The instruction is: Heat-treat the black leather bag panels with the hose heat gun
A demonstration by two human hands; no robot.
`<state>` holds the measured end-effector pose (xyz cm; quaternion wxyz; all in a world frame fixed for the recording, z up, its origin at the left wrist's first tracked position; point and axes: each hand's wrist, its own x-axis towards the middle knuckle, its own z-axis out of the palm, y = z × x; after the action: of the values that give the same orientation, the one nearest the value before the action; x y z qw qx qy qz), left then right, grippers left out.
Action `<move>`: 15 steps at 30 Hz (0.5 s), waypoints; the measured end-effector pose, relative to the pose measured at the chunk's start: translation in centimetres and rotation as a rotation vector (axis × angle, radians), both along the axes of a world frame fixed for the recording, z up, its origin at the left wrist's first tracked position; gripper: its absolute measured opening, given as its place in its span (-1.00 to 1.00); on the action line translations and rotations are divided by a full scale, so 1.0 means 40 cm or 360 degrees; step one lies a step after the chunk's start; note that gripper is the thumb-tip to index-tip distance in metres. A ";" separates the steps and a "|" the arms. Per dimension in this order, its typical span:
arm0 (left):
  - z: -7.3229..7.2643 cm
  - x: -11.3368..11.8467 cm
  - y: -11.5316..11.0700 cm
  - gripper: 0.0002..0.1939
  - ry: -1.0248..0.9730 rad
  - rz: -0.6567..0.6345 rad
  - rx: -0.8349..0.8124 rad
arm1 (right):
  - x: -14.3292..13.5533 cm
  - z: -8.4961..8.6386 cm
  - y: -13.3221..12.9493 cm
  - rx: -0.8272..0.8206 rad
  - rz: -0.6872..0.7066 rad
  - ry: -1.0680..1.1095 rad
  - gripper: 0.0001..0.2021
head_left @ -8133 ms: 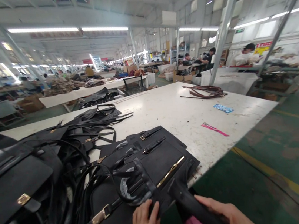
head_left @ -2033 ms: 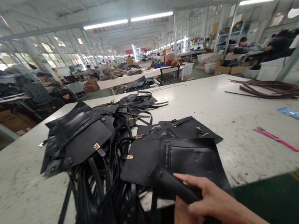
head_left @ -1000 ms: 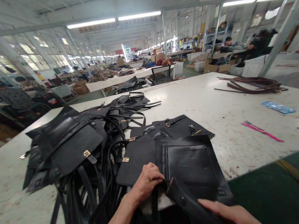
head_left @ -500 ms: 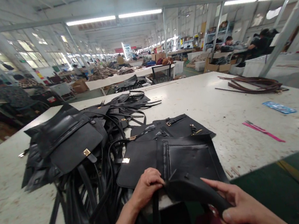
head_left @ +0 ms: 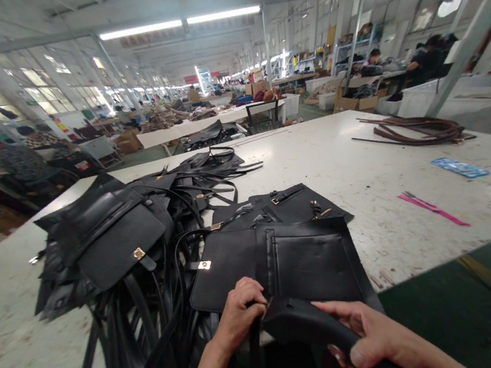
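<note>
Fluorescent tubes light a long factory hall behind a scuffed white worktable. At its near edge lies a black bag piece, spread flat, its flap and gold clasp to the left. The left hand pinches tightly at the piece's near edge; the pinched part itself is hidden. The right hand wraps round the handle of a black handheld tool, its blunt nose just beside the left fingertips. Behind lies a buckled black panel; leftward, a heap of black bags trails straps. Farther right are pink-handled snips, a blue patterned packet and coiled brown straps.
</note>
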<state>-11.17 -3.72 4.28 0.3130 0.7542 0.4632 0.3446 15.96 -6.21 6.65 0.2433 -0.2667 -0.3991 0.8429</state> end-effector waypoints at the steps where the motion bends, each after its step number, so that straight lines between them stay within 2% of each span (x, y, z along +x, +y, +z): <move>1: -0.003 0.002 0.000 -0.83 -0.0001 0.0006 -0.0001 | -0.003 -0.002 0.006 -0.0008 0.0021 0.0034 -0.12; 4: -0.004 0.002 0.005 -0.84 0.0018 0.0019 -0.0009 | -0.020 0.000 0.032 0.0016 0.0055 0.0081 -0.09; 7: 0.014 -0.011 0.006 -0.87 0.0058 0.0023 -0.0018 | -0.013 0.023 0.051 0.0088 -0.0062 0.0062 -0.13; 9: 0.033 -0.021 -0.007 -0.84 0.0087 0.0067 0.0001 | 0.024 0.046 0.050 0.0171 -0.0203 -0.0042 -0.18; 11: 0.042 -0.014 -0.042 -0.79 0.0094 0.0202 0.0048 | 0.082 0.066 0.036 0.0283 -0.0391 -0.0236 -0.23; 13: 0.025 0.026 -0.099 -0.80 0.0014 0.0338 -0.0013 | 0.151 0.077 0.011 0.0350 -0.0571 -0.0437 -0.25; 15: -0.026 0.104 -0.166 -0.89 -0.0215 0.0291 -0.0373 | 0.218 0.076 -0.023 0.0341 -0.0724 -0.0573 -0.24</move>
<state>-7.00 -10.38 3.25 0.3965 0.6422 0.5449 0.3652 24.70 -7.14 9.70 0.3778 -0.4671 -0.4523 0.6592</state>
